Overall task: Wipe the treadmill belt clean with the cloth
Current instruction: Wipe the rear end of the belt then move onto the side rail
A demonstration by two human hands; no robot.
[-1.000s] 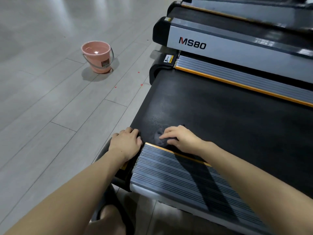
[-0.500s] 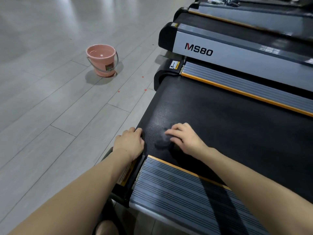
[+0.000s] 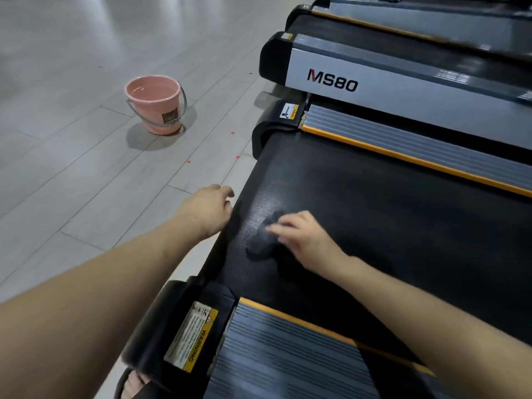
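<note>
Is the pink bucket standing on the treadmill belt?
No, the pink bucket stands on the grey floor, apart from the treadmill belt.

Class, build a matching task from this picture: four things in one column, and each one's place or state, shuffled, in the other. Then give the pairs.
Things
1. Round pink plastic bucket
2. Dark grey crumpled cloth
3. Left hand
4. Yellow warning label

Places or states
A. Beside the black textured treadmill belt's rear edge, holding nothing
B. Standing on the grey floor
C. Stuck on the black corner cover
D. Lying on the belt under the right hand's fingers

Pairs: 1-B, 2-D, 3-A, 4-C
</note>
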